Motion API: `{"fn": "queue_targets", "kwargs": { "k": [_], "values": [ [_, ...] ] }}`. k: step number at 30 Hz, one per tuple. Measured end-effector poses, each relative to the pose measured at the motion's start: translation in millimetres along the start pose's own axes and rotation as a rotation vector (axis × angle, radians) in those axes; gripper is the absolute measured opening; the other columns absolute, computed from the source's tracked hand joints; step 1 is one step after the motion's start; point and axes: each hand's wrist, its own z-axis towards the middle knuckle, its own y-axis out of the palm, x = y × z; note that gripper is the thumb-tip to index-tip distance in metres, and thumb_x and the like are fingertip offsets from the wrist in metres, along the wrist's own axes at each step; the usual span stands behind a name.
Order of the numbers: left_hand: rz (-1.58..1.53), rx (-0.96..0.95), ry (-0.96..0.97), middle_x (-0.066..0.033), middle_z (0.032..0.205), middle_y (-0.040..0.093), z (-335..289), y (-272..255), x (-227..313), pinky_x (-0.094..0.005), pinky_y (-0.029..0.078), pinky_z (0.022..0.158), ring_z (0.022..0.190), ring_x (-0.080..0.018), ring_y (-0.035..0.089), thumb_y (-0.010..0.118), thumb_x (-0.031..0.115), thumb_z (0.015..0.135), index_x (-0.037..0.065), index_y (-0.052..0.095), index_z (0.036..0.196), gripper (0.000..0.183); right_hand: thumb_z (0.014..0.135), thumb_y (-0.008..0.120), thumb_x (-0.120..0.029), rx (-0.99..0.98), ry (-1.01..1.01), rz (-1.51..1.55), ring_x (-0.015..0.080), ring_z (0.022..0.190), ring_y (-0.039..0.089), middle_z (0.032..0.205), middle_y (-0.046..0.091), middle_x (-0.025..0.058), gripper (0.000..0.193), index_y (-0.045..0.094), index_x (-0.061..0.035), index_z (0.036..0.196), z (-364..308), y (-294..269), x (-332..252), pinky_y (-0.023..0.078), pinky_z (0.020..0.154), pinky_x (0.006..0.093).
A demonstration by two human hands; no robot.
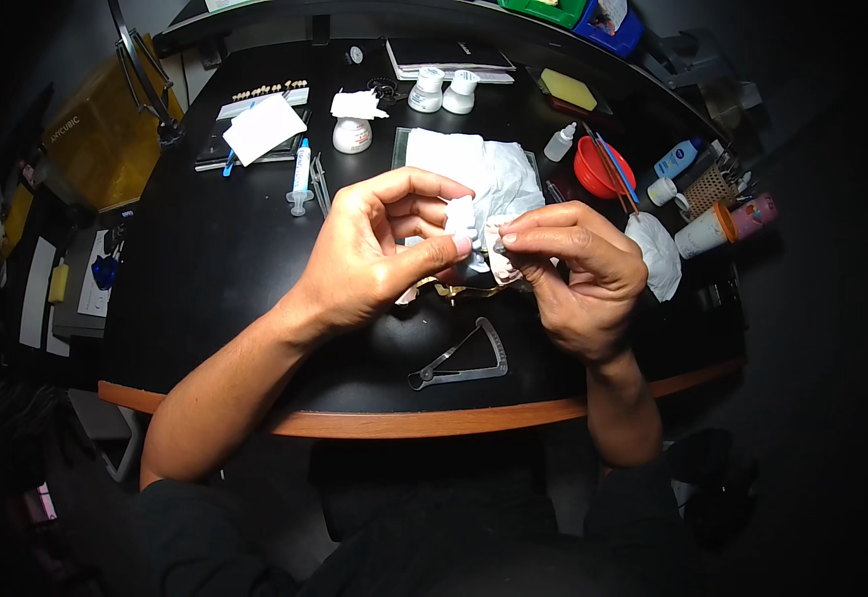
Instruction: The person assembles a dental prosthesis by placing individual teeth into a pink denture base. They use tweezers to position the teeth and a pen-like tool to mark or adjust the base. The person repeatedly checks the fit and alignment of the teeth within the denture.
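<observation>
Above the middle of the desk, my left hand point(369, 244) pinches a small white dental cast point(461, 215) between thumb and fingers. Close beside it, my right hand point(588, 274) grips a second dental cast point(501, 263), off-white with a pinkish base, and a small grey spot shows at its fingertips. The two casts are held side by side, nearly touching; I cannot tell whether they meet. Behind and below them, partly hidden, lies a brass-coloured metal frame point(454, 292). Nearer the desk's front edge rests a metal dental caliper point(466, 374).
White tissue point(513, 174) is spread behind my hands. Left of it are a syringe point(301, 179), tweezers point(319, 184) and a jar topped with tissue point(352, 136). Two white bottles point(444, 92) stand at the back. At right are a red bowl point(601, 167) with brushes, a dropper bottle point(559, 142) and crumpled tissue point(658, 259).
</observation>
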Motion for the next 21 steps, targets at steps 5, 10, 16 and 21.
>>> {"fn": "queue_targets", "kwargs": {
  "k": [5,10,16,21],
  "values": [
    [-0.024,-0.038,-0.026,-0.0124,0.105,0.073,-1,4,-7,-0.0224,0.058,0.073,0.086,-0.0113,0.072,0.079,0.004,0.091,-0.005,0.060,0.130,0.044,0.077,0.073,0.018,0.009,-0.051,-0.045,0.0174,0.082,0.073,0.094,0.074,0.0116,0.026,0.077,-0.0001,0.095,-1,9,-3,0.057,0.069,0.0266],
    [0.017,-0.032,0.036,-0.0117,0.104,0.073,-1,4,-8,-0.0225,0.058,0.072,0.088,-0.0106,0.070,0.080,0.005,0.090,-0.005,0.061,0.129,0.045,0.081,0.075,0.015,0.019,-0.047,-0.085,0.0167,0.081,0.073,0.093,0.073,0.0109,0.021,0.075,-0.0010,0.095,-1,13,-8,0.057,0.066,0.0269],
    [0.022,-0.002,0.064,-0.0084,0.099,0.071,-1,7,2,-0.0202,0.056,0.066,0.088,-0.0091,0.068,0.082,0.009,0.090,-0.004,0.061,0.129,0.047,0.086,0.076,0.010,0.073,0.032,0.021,0.0141,0.081,0.072,0.093,0.074,0.0100,0.015,0.074,-0.0007,0.097,-5,16,-4,0.054,0.064,0.0238],
    [-0.019,0.009,0.036,-0.0070,0.098,0.070,1,3,0,-0.0192,0.056,0.068,0.088,-0.0086,0.069,0.081,0.010,0.092,-0.004,0.060,0.131,0.047,0.086,0.075,0.008,0.074,0.130,0.043,0.0120,0.080,0.070,0.091,0.074,0.0103,0.011,0.074,0.0008,0.094,-7,14,-2,0.053,0.066,0.0221]
  ]
}}
